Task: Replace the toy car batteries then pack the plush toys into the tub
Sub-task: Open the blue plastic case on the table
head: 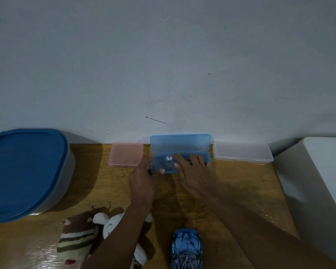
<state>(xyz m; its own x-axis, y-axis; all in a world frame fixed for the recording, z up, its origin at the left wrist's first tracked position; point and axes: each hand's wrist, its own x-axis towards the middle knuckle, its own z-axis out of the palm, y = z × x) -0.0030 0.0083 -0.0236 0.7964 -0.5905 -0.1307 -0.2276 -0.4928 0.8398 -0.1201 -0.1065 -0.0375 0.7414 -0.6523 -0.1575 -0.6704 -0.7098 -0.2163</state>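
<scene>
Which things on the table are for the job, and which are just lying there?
For the job:
- blue toy car
- open blue box, left hand steadying it, right hand reaching inside
- plush toys
- tub with blue lid

Just lying there:
- pink box, shut
- clear box, shut
- white thing at the right edge

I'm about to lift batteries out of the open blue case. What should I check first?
1. Translucent blue plastic case lid open: ok.
2. Left hand steadying the case's left end: ok.
3. Right hand fingers inside the case: ok.
4. Batteries present: cannot tell, the hand covers most of the tray.
5. Blue toy car within reach at the near edge: ok.
6. Blue-lidded tub open for plush toys: not ok, lid on.
</scene>
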